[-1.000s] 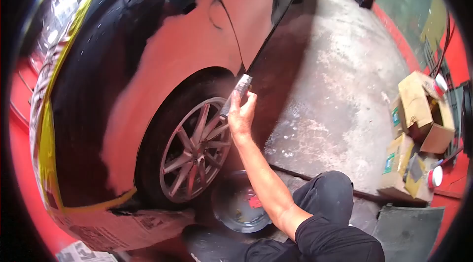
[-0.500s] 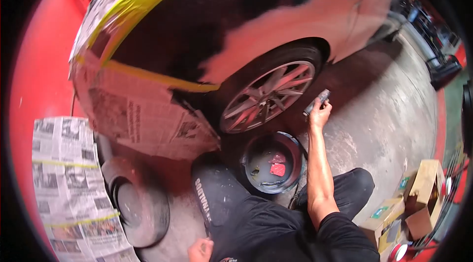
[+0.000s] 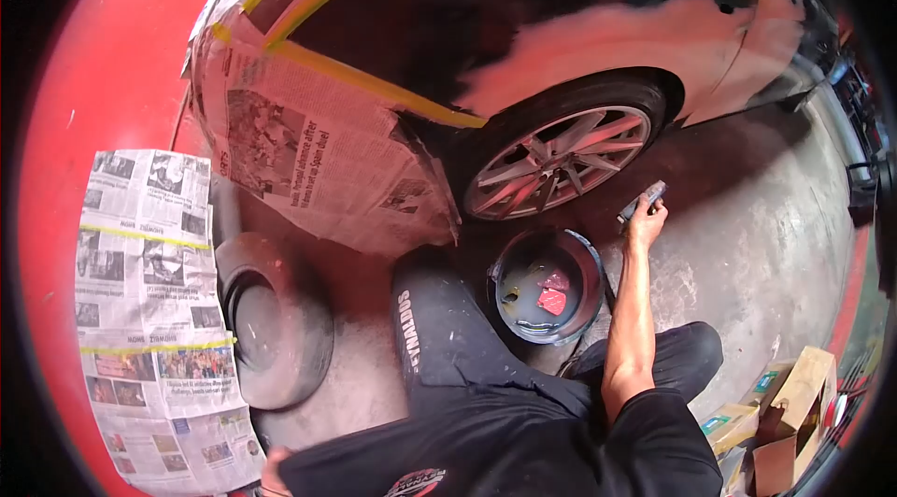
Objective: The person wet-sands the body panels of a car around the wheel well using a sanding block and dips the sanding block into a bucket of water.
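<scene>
My right hand is closed around a small grey oblong block, held out over the floor just right of the car's wheel. Above it is the car's side panel, patchy pale and black. Between my legs stands a dark bucket of cloudy water with red pieces in it. At the bottom left, only part of my left hand shows beside my dark shirt, near the taped newspaper sheets; its fingers are hidden.
A loose tyre lies left of my knee. Newspaper and yellow tape cover the car's left end. Open cardboard boxes stand at the lower right. A red wall rises on the left.
My view has shifted, so the car and bucket sit further right. My left hand has moved left and is now mostly out of sight. The right hand still grips the grey block.
</scene>
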Action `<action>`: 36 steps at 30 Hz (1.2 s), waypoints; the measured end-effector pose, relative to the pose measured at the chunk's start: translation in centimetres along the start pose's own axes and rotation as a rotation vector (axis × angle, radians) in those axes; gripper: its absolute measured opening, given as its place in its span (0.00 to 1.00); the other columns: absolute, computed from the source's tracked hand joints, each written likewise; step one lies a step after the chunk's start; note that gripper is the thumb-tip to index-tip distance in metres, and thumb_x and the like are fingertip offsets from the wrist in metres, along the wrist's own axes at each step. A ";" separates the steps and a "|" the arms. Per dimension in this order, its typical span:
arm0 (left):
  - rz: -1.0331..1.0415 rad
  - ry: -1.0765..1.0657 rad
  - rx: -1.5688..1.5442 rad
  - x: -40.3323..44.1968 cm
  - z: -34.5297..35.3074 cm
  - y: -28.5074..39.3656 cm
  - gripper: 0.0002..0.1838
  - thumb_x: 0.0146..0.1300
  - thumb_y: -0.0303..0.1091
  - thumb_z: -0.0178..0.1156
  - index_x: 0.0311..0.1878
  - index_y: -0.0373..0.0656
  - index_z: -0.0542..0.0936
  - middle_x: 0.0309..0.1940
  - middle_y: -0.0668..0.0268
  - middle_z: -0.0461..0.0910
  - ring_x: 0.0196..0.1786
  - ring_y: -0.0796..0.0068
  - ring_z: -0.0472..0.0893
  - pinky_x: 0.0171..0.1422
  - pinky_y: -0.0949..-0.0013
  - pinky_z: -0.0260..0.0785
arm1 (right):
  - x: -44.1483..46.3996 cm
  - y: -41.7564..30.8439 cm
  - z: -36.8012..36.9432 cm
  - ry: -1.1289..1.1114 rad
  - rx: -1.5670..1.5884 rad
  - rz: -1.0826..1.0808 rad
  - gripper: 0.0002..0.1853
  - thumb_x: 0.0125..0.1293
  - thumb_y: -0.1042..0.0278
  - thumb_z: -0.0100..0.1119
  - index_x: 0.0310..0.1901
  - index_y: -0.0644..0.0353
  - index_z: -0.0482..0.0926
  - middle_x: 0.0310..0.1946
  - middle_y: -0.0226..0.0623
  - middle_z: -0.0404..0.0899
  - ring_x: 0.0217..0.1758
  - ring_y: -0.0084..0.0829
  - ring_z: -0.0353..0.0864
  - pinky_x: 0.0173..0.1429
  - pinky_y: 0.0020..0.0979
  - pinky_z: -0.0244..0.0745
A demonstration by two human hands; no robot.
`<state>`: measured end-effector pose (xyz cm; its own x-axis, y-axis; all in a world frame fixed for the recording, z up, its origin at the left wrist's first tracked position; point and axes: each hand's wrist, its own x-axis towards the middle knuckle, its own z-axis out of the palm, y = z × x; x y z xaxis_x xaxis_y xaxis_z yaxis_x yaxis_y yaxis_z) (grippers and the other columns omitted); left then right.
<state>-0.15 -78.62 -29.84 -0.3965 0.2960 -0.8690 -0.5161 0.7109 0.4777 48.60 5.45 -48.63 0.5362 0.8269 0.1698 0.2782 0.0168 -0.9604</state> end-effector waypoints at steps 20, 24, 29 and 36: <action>0.430 -1.628 0.348 -5.6 39.9 24.4 0.15 0.86 0.33 0.62 0.61 0.33 0.90 0.56 0.62 0.94 0.62 0.73 0.89 0.73 0.65 0.78 | 0.3 2.8 -3.2 -0.005 -0.015 -0.046 0.32 0.79 0.53 0.76 0.70 0.70 0.76 0.59 0.49 0.86 0.59 0.38 0.87 0.64 0.41 0.83; 0.378 -1.736 0.254 -5.3 42.0 25.2 0.15 0.86 0.33 0.61 0.62 0.32 0.90 0.57 0.62 0.94 0.62 0.73 0.89 0.73 0.65 0.78 | -1.8 -3.6 -3.4 -0.036 0.157 0.162 0.30 0.82 0.57 0.72 0.72 0.70 0.72 0.58 0.48 0.85 0.59 0.36 0.86 0.60 0.39 0.85; 0.280 -1.829 0.242 -3.9 43.1 25.7 0.16 0.87 0.33 0.61 0.63 0.32 0.89 0.57 0.62 0.94 0.62 0.74 0.89 0.74 0.66 0.78 | -1.9 1.3 -2.1 -0.014 0.064 0.115 0.30 0.80 0.53 0.74 0.69 0.68 0.75 0.66 0.56 0.83 0.72 0.43 0.82 0.79 0.46 0.74; 0.124 -1.921 -0.090 -6.0 44.8 26.4 0.16 0.87 0.33 0.61 0.64 0.31 0.89 0.58 0.63 0.94 0.63 0.75 0.89 0.74 0.67 0.78 | -1.3 1.9 -3.7 -0.136 0.035 -0.112 0.15 0.82 0.57 0.70 0.44 0.60 0.81 0.35 0.33 0.84 0.34 0.27 0.80 0.41 0.36 0.80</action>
<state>22.65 -33.02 -17.83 0.7797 0.5787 0.2393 -0.6118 0.6226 0.4879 51.41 2.36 -49.88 0.3903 0.8870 0.2468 0.3005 0.1307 -0.9448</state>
